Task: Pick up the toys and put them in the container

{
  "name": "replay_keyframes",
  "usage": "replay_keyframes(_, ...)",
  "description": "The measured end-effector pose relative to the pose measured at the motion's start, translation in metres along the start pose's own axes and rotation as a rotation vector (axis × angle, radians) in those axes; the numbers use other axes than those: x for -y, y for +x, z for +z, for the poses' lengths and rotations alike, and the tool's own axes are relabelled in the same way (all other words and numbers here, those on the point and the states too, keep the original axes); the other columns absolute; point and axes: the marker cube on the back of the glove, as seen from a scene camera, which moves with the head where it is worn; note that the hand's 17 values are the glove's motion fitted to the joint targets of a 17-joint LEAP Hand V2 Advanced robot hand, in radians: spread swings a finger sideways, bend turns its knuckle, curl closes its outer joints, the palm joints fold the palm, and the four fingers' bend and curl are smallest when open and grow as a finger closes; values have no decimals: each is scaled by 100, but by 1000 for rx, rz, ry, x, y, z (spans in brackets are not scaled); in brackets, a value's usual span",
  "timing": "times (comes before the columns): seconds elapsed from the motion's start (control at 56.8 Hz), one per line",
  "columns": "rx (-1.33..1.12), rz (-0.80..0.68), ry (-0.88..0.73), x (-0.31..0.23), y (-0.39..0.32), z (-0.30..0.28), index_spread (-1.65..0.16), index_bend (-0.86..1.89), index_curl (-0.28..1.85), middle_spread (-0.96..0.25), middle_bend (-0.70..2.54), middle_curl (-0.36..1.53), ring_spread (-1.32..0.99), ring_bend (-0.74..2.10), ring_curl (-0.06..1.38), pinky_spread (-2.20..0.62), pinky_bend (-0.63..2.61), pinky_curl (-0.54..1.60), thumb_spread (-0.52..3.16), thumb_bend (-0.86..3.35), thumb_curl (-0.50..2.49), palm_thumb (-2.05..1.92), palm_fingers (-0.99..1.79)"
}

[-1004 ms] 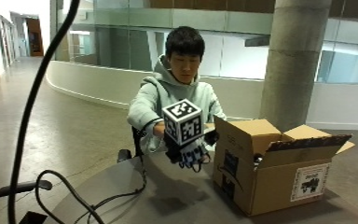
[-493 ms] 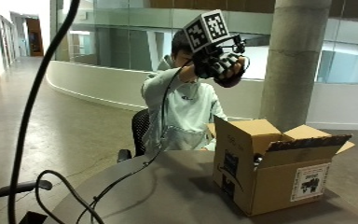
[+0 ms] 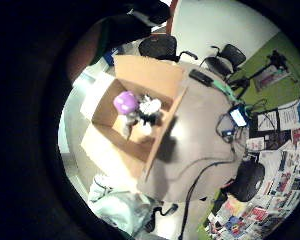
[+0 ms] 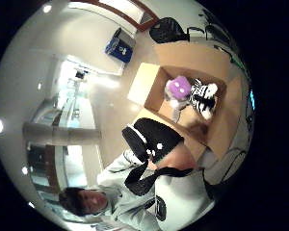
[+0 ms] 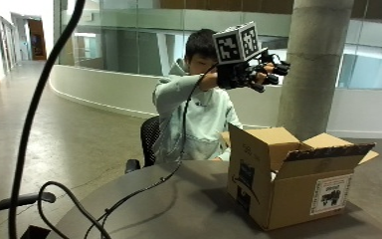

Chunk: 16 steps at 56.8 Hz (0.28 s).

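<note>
Box (image 5: 290,184) sits nearest, on the grey table (image 5: 178,209), its flaps spread and its mouth facing up. Both palm views look straight down into it: a purple toy (image 3: 125,101) and a striped black-and-white toy (image 3: 150,109) lie side by side on its floor, touching. No toy shows on the bare tabletop around the box in any view, so the task looks close to done, if not finished.

Above and behind the box, the gloved right hand (image 5: 254,74) hangs high in the air, at about head height, well apart from the box. Its fingers point outward and appear relaxed, holding nothing.

For the step in hand, a check seems best: keep the palm over the box mouth so both toys stay in sight, and look over the table for anything missed. If another toy turns up, bring the hand down beside the raised flaps, not onto them, since a knock could tip the cardboard.

Beyond sits the person (image 5: 191,114), facing the table.
</note>
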Motion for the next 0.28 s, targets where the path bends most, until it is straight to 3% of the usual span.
replay_keyframes(0.282,-11,39,72,-35,40,-17,-25,12,37,-1,10,39,-4,24,31,1,77,45,117,-3,50,-2,-22)
